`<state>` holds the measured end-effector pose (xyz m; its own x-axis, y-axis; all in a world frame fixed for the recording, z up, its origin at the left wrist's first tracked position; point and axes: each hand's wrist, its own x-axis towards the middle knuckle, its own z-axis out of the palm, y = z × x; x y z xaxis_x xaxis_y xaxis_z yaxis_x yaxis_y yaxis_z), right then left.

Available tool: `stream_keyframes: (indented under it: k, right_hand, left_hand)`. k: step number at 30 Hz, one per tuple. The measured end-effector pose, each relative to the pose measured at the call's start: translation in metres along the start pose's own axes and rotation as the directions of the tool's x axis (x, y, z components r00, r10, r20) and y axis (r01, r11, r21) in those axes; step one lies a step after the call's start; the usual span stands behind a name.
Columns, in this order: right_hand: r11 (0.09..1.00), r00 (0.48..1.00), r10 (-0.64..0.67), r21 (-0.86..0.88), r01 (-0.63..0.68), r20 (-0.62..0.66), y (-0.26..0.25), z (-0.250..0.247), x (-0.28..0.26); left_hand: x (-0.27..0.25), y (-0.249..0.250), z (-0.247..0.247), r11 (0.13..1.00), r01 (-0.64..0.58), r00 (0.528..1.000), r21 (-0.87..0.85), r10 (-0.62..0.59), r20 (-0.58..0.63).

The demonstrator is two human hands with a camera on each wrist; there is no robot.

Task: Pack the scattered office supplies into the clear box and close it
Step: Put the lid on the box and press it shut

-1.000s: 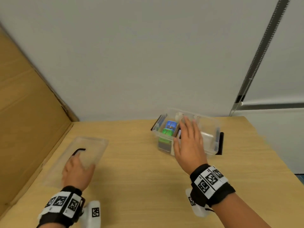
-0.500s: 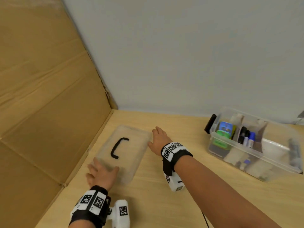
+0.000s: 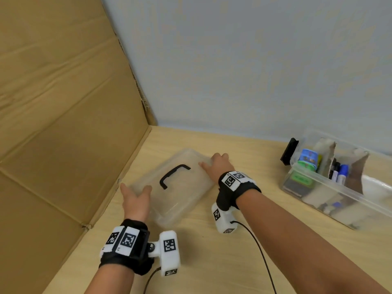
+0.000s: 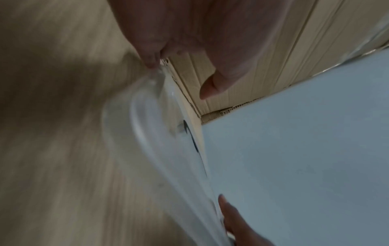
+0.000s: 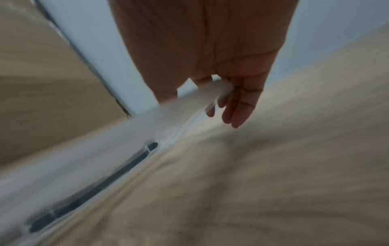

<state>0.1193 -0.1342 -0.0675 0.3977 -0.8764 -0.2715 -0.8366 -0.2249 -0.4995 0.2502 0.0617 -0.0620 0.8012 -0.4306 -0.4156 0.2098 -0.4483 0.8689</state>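
Observation:
The clear lid (image 3: 186, 194) with a black handle (image 3: 174, 175) sits at the table's left, near the cardboard wall. My left hand (image 3: 135, 194) grips its near-left end, thumb on top. My right hand (image 3: 216, 162) grips the far-right end. In the right wrist view my right hand (image 5: 221, 93) has its fingers curled around the lid (image 5: 147, 133) at the rim. The blurred left wrist view shows my left hand (image 4: 181, 76) with fingertips at the lid (image 4: 157, 133) edge. The clear box (image 3: 371, 200) stands open at the right, with markers (image 3: 339, 175) and several other supplies inside.
A tall cardboard wall (image 3: 63, 124) closes off the left side, and a pale wall (image 3: 254, 71) runs along the back. Bare wooden table (image 3: 254, 209) lies between lid and box. Black cables (image 3: 261, 257) trail from both wrist cameras. A black latch (image 3: 289, 151) sticks out at the box's left end.
My right hand left the box, crossed to the left and took hold of the lid's far-right end. The head view swung left. My left hand stayed at the lid's near end.

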Motion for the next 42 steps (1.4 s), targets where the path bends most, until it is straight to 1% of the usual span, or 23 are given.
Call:
stream_keyframes:
  k: [2, 4, 6, 8, 10, 12, 14, 15, 16, 18, 21, 23, 25, 27, 28, 30, 31, 32, 34, 37, 39, 40, 42]
  right_hand:
    - [0.998, 1.000, 0.016, 0.055, -0.014, -0.026, 0.012, -0.017, -0.010]
    - [0.984, 0.996, -0.006, 0.175, 0.021, -0.085, 0.025, -0.039, -0.027]
    - [0.938, 0.981, -0.036, 0.331, 0.098, -0.188, 0.041, -0.061, -0.047]
    - [0.884, 0.936, -0.058, 0.418, 0.210, -0.347, 0.058, -0.083, -0.069]
    - [0.808, 0.869, -0.055, 0.490, 0.328, -0.491, 0.077, -0.103, -0.093]
    - [0.719, 0.809, -0.004, 0.561, 0.411, -0.588, 0.095, -0.119, -0.118]
    - [0.648, 0.752, 0.062, 0.599, 0.470, -0.656, 0.115, -0.133, -0.142]
    - [0.628, 0.721, 0.086, 0.599, 0.497, -0.688, 0.127, -0.138, -0.152]
    - [0.612, 0.695, 0.103, 0.596, 0.519, -0.712, 0.137, -0.144, -0.161]
    - [0.617, 0.660, 0.125, 0.579, 0.533, -0.741, 0.160, -0.154, -0.173]
    - [0.698, 0.594, 0.154, 0.512, 0.501, -0.790, 0.195, -0.167, -0.180]
    - [0.735, 0.588, 0.174, 0.501, 0.457, -0.790, 0.219, -0.173, -0.177]
    - [0.785, 0.614, 0.209, 0.505, 0.358, -0.761, 0.239, -0.177, -0.171]
    - [0.830, 0.651, 0.259, 0.508, 0.228, -0.714, 0.252, -0.181, -0.164]
    - [0.849, 0.673, 0.285, 0.506, 0.154, -0.682, 0.258, -0.183, -0.160]
    - [0.862, 0.737, 0.343, 0.507, -0.001, -0.583, 0.263, -0.189, -0.155]
    - [0.858, 0.767, 0.366, 0.510, -0.058, -0.528, 0.265, -0.192, -0.153]
    - [0.853, 0.793, 0.379, 0.512, -0.101, -0.476, 0.266, -0.195, -0.151]
    - [0.859, 0.825, 0.385, 0.487, -0.157, -0.413, 0.267, -0.199, -0.147]
    - [0.895, 0.828, 0.379, 0.390, -0.215, -0.413, 0.266, -0.201, -0.141]
    - [0.916, 0.834, 0.356, 0.336, -0.221, -0.422, 0.266, -0.203, -0.137]
    - [0.927, 0.843, 0.336, 0.307, -0.216, -0.420, 0.267, -0.205, -0.136]
    - [0.946, 0.865, 0.292, 0.256, -0.198, -0.407, 0.269, -0.207, -0.132]
  left_hand:
    - [-0.007, 0.013, 0.002, 0.995, -0.062, 0.998, -0.072, 0.062, -0.003]
    - [-0.019, 0.028, 0.006, 0.981, -0.148, 0.989, -0.126, 0.150, 0.005]
    - [-0.034, 0.042, 0.013, 0.955, -0.245, 0.966, -0.165, 0.255, 0.040]
    - [-0.050, 0.055, 0.022, 0.914, -0.351, 0.925, -0.201, 0.372, 0.074]
    - [-0.070, 0.064, 0.036, 0.870, -0.444, 0.868, -0.213, 0.477, 0.137]
    - [-0.093, 0.068, 0.054, 0.836, -0.512, 0.797, -0.197, 0.548, 0.254]
    - [-0.119, 0.070, 0.075, 0.779, -0.597, 0.691, -0.190, 0.620, 0.372]
    - [-0.130, 0.072, 0.087, 0.743, -0.642, 0.639, -0.192, 0.656, 0.402]
    - [-0.139, 0.075, 0.100, 0.711, -0.676, 0.602, -0.194, 0.684, 0.413]
    - [-0.149, 0.082, 0.127, 0.662, -0.727, 0.552, -0.184, 0.722, 0.417]
    - [-0.157, 0.095, 0.172, 0.601, -0.786, 0.480, -0.144, 0.741, 0.470]
    - [-0.160, 0.102, 0.203, 0.558, -0.819, 0.424, -0.133, 0.745, 0.515]
    - [-0.158, 0.109, 0.234, 0.525, -0.845, 0.396, -0.099, 0.739, 0.545]
    - [-0.153, 0.113, 0.262, 0.510, -0.860, 0.404, -0.016, 0.700, 0.588]
    - [-0.150, 0.113, 0.274, 0.507, -0.860, 0.425, 0.051, 0.658, 0.622]
    - [-0.144, 0.110, 0.292, 0.483, -0.848, 0.486, 0.219, 0.541, 0.686]
    - [-0.142, 0.108, 0.298, 0.479, -0.834, 0.511, 0.273, 0.485, 0.710]
    - [-0.139, 0.106, 0.302, 0.499, -0.814, 0.532, 0.295, 0.438, 0.725]
    - [-0.136, 0.104, 0.304, 0.538, -0.786, 0.555, 0.305, 0.396, 0.731]
    - [-0.134, 0.100, 0.299, 0.533, -0.784, 0.566, 0.318, 0.402, 0.720]
    - [-0.138, 0.095, 0.293, 0.536, -0.776, 0.587, 0.334, 0.419, 0.693]
    - [-0.140, 0.091, 0.288, 0.534, -0.769, 0.603, 0.351, 0.424, 0.676]
    - [-0.145, 0.083, 0.278, 0.520, -0.768, 0.615, 0.373, 0.437, 0.656]
